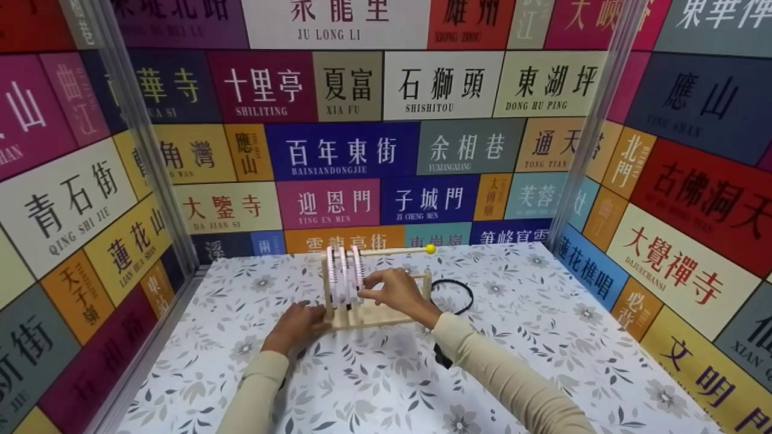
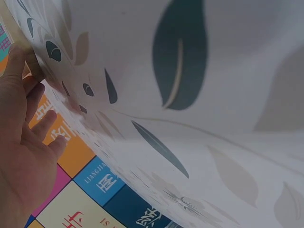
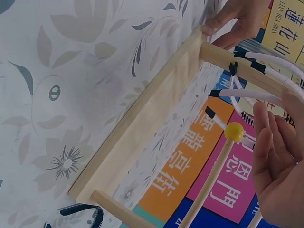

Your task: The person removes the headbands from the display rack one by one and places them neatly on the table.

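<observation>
A light wooden stand (image 1: pixel 374 314) has a raised rod tipped with a yellow ball (image 1: pixel 430 248). White-pink toothed hoops with black ends, like headbands (image 1: pixel 343 274), hang on the rod's left part. My right hand (image 1: pixel 395 293) pinches the lower part of the rightmost band with thumb and fingers. In the right wrist view, that band's black tip (image 3: pixel 210 112) sticks out past the yellow ball. My left hand (image 1: pixel 300 325) grips the left end of the stand's base; in the left wrist view, its fingers (image 2: pixel 16 59) are at the wooden corner.
A black ring-shaped band (image 1: pixel 464 289) lies on the table just right of the stand. The table wears a white cloth (image 1: pixel 531 361) with grey leaves and flowers. Walls of coloured Chinese place-name signs (image 1: pixel 342 150) rise behind and on both sides.
</observation>
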Available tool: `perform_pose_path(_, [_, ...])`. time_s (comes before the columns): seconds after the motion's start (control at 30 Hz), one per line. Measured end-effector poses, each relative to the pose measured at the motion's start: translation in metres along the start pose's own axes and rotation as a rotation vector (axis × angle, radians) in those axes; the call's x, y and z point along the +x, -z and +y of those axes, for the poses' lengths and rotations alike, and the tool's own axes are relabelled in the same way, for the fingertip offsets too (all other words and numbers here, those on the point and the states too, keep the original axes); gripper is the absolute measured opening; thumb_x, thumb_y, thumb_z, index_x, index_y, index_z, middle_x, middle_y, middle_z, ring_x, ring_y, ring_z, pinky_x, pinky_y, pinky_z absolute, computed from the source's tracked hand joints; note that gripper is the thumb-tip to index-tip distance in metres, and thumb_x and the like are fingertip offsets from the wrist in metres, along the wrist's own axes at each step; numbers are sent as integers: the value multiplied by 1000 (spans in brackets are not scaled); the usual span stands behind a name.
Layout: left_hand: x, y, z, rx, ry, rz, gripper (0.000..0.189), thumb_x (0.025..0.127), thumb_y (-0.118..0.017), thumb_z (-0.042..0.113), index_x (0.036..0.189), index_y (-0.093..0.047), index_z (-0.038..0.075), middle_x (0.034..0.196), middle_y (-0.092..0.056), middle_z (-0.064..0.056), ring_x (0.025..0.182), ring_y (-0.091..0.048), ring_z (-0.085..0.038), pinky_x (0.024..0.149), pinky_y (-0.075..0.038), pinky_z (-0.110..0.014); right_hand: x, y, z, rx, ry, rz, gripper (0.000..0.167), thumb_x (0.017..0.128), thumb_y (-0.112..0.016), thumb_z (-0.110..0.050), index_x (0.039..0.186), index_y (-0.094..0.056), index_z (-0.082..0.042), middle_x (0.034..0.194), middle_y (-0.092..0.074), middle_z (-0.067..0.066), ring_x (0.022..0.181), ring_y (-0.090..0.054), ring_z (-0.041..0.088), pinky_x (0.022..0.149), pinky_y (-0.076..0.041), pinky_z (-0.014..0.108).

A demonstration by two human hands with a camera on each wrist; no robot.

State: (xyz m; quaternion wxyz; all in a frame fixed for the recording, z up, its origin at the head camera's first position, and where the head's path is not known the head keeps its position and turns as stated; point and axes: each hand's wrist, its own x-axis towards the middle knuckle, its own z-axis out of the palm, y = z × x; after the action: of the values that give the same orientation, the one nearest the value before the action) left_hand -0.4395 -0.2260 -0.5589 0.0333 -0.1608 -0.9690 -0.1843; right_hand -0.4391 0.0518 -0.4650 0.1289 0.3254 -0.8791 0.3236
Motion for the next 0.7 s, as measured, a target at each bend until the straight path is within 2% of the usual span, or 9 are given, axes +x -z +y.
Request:
perform_pose_path(0.07, [-1,1,1,1,-13,7,34,96,-74,38,126,-74,23,124,-73,-3,131,-57,-37,112,-44,-57,1,-1,-1,-26,-9,9,26,90,-83,-33,108,-82,-13,98,-80,2,58,-73,14,64,-61,31])
perform_pose_path(0.23, [-1,1,4,-13,18,-15,37,96,-74,38,130,-72,23,124,-72,-3,127,-59,-33,111,-45,-56,1,-2,-2,-73,-9,34,24,89,-84,-35,102,-83,-15,93,-80,-2,51,-64,-1,59,-58,24])
perform_pose_path(0.43, [0,0,1,-19,51,-40,40,97,-73,40,135,-70,25,133,-69,-3,138,-51,-35,117,-38,-58,0,-3,-3,-74,-6,27,22,91,-82,-35,100,-84,-15,91,-80,-1,50,-63,0,55,-56,23])
perform_pose_path(0.6, [0,-1,-1,-5,19,-18,37,98,-73,39,131,-71,25,123,-71,-2,126,-59,-32,110,-46,-56,0,-4,-3,-69,-6,22,16,92,-81,-30,97,-84,-16,90,-80,-1,52,-66,3,53,-56,24])
perform_pose_path(0.7, [0,-2,-2,-7,15,-8,36,97,-74,39,130,-72,25,125,-71,-2,125,-59,-32,109,-46,-56,0,-4,-4,-50,-10,20,14,93,-80,-27,98,-84,-14,89,-80,0,54,-69,8,53,-57,25])
